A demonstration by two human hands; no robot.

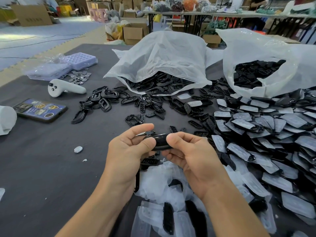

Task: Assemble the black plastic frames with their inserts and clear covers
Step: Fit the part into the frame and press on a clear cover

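Black plastic frame (pixel 160 142) pinched at both ends by left hand (pixel 130 151) and right hand (pixel 191 154), fingers curled; likely light, stiff, glossy-slick; grip the rims.

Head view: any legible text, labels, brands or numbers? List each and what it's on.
No text here can be read.
cardboard box, far left on the floor: dark print on its side, too blurred to read.
phone case on the table: badge graphics with lettering, too small to read.
white controller: no marking visible.
black frame, held: no marking visible.
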